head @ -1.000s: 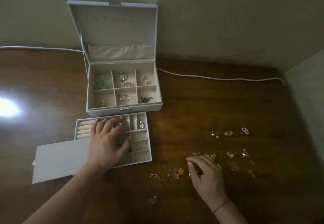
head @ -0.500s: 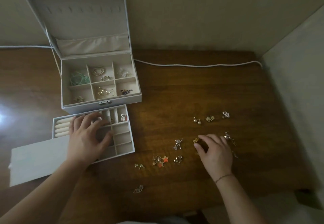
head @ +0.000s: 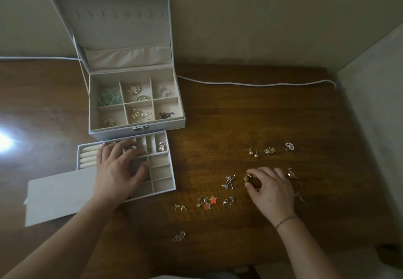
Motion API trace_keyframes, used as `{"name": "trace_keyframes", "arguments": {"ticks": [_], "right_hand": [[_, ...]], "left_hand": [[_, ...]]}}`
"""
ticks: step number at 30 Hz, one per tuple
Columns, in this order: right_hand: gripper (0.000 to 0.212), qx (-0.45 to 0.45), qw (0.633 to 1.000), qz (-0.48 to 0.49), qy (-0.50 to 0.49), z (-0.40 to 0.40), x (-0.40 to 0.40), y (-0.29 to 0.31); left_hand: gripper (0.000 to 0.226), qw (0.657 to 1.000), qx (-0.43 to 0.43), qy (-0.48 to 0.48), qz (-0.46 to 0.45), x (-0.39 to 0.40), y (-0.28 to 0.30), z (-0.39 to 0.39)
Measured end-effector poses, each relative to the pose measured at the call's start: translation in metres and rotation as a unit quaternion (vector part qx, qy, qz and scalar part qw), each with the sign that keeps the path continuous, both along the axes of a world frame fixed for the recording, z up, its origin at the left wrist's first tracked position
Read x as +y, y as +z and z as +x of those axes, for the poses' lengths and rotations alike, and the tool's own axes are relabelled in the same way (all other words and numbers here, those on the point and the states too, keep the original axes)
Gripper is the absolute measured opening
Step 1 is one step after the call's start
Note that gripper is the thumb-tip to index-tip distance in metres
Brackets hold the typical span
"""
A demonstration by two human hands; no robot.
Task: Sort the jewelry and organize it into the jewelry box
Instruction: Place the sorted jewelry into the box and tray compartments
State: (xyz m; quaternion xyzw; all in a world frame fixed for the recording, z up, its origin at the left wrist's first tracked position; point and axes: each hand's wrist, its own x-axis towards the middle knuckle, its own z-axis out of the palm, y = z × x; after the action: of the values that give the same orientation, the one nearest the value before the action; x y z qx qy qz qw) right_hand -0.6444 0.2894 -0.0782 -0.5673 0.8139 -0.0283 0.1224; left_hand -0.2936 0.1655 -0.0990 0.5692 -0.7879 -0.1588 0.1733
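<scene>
The white jewelry box (head: 137, 133) stands open at the back left, its six compartments holding gold, green and dark pieces. In front of it lies its removable tray (head: 162, 188) with ring rolls and small compartments. My left hand (head: 118, 170) rests flat on that tray, fingers spread. Loose earrings lie scattered on the wooden table (head: 218, 126) to the right. My right hand (head: 271, 188) is curled over them, and its index finger and thumb pinch a small gold earring (head: 247, 178).
A white lid or card (head: 58, 195) lies left of the tray. Pearl studs (head: 253, 153), orange star earrings (head: 207, 202), silver pins (head: 229, 181) and a lone earring (head: 180, 235) dot the table. A white cable (head: 250, 84) runs along the back wall.
The view has swung, so the box sits differently in frame. My right hand moved right over the scattered earrings and closed its index finger and thumb on the gold one. My left hand stayed on the tray.
</scene>
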Motion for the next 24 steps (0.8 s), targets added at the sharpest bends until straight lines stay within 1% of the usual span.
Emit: {"name": "trace_keyframes", "arguments": {"ticks": [6,8,12,14,17,19,21,24], "right_hand": [[0.02,-0.006,1.0,0.023,0.003,0.003,-0.007,0.003],[0.021,-0.007,0.999,0.032,0.002,0.004,-0.009,0.004],[0.034,-0.012,0.998,0.059,0.015,0.007,-0.012,0.005],[0.033,-0.004,0.999,0.046,0.021,0.011,-0.013,0.005],[0.026,0.021,0.998,0.028,0.048,0.014,-0.013,0.002],[0.022,0.034,0.998,0.014,0.059,0.013,-0.012,-0.001],[0.019,0.036,0.998,0.001,0.057,0.012,-0.011,-0.003],[0.019,0.017,0.999,-0.002,0.028,0.011,-0.013,-0.002]], "left_hand": [[0.046,1.0,0.006,-0.001,0.003,-0.001,-0.002,0.002],[0.045,1.0,0.009,-0.002,0.006,0.0,-0.001,0.003],[0.044,1.0,0.017,0.0,0.012,0.0,-0.001,0.003],[0.044,1.0,0.019,0.001,0.01,-0.001,-0.001,0.003],[0.046,0.999,0.033,0.007,0.009,0.0,-0.001,0.003],[0.045,0.998,0.065,0.015,0.009,0.0,0.001,0.003],[0.043,0.992,0.122,0.032,0.015,0.002,0.004,0.004],[0.042,0.977,0.198,0.075,0.025,0.005,0.01,0.004]]}}
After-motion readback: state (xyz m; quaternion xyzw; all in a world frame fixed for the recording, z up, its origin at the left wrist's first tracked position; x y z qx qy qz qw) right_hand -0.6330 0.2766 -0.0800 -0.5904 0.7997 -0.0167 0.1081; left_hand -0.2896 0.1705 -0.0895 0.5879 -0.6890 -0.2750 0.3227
